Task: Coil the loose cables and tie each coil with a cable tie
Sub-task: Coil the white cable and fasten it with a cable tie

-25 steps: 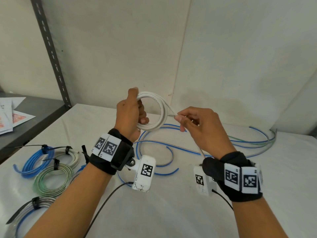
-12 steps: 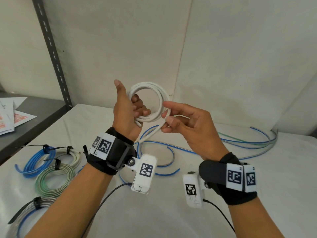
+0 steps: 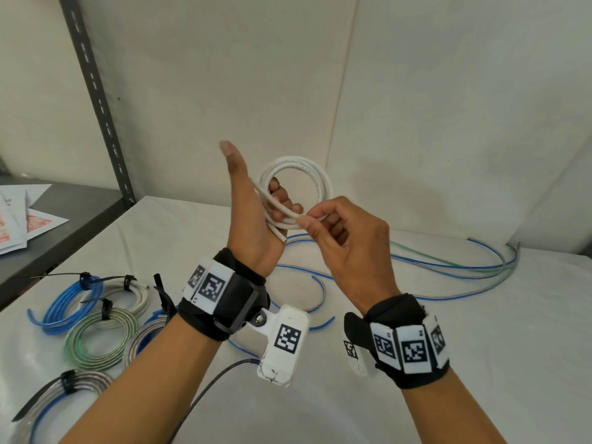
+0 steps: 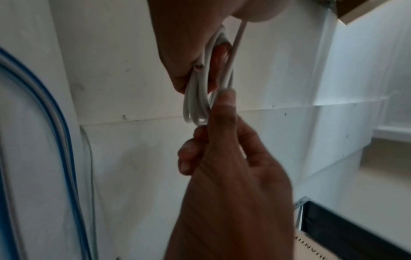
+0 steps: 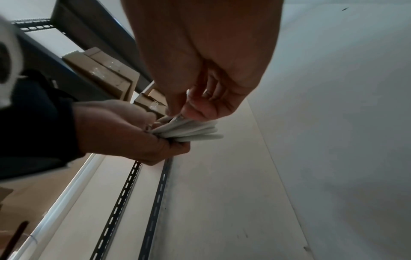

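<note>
Centrally in the frame, the white cable coil [image 3: 296, 190] hung round the left hand [image 3: 256, 219], thumb raised, while the right hand [image 3: 346, 241] pinched its strand; only the left wrist view showed the cut end.

A white-covered table [image 3: 480, 363] carries tied cable coils [image 3: 93, 328] at its left and loose blue cables [image 3: 448, 270] toward its back right.

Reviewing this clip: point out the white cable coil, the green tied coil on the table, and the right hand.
white cable coil [image 3: 315, 174]: head view, upper right arc of the loop.
green tied coil [image 3: 78, 342]: head view, left side of the ring.
right hand [image 3: 349, 245]: head view, back of the hand.
</note>
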Action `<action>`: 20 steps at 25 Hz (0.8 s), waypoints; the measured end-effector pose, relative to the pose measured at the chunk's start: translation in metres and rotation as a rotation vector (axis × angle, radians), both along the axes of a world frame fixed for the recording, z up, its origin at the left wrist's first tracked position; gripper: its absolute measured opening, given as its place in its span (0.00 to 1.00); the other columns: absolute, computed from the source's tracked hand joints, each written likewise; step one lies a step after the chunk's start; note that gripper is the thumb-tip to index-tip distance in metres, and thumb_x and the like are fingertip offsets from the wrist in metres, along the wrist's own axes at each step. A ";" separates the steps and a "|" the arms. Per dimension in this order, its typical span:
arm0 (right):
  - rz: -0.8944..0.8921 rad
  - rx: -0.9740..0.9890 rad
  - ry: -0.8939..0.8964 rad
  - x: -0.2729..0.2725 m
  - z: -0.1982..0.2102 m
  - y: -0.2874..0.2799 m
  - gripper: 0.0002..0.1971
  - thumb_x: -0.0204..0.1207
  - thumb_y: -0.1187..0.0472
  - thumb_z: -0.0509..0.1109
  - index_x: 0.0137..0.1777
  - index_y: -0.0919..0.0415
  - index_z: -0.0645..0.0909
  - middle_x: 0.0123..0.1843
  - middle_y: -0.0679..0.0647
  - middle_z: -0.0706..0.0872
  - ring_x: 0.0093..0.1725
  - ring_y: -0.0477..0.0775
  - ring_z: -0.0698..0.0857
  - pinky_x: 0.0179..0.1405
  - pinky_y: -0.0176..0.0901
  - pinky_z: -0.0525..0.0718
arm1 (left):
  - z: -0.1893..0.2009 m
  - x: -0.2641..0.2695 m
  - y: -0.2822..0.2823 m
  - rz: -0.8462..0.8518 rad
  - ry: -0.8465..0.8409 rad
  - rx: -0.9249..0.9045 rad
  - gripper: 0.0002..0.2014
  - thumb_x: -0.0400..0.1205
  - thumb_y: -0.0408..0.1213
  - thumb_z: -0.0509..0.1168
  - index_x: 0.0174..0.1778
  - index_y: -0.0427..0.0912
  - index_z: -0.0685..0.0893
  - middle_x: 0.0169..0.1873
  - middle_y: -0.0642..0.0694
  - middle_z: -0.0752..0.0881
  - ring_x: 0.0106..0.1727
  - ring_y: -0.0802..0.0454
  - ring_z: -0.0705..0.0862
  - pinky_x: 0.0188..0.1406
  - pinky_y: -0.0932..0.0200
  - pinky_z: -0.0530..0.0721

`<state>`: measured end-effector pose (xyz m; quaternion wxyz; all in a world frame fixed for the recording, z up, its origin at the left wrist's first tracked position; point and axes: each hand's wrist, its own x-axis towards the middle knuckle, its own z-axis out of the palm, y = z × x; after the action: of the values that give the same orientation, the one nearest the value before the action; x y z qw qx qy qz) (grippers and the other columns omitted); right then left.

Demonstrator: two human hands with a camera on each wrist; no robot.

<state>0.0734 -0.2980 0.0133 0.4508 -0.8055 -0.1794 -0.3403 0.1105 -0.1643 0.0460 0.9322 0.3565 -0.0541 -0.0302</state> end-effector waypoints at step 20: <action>-0.079 -0.094 -0.103 0.005 -0.008 0.003 0.15 0.88 0.52 0.61 0.64 0.56 0.85 0.55 0.50 0.82 0.51 0.41 0.83 0.49 0.26 0.78 | -0.023 -0.008 -0.018 -0.049 -0.274 0.839 0.35 0.87 0.66 0.36 0.37 0.41 0.74 0.20 0.47 0.69 0.17 0.55 0.66 0.18 0.63 0.65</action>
<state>0.0785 -0.2953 0.0050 0.3888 -0.8137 -0.1863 -0.3898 0.1028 -0.1823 0.0227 0.6899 0.7035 -0.1690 -0.0243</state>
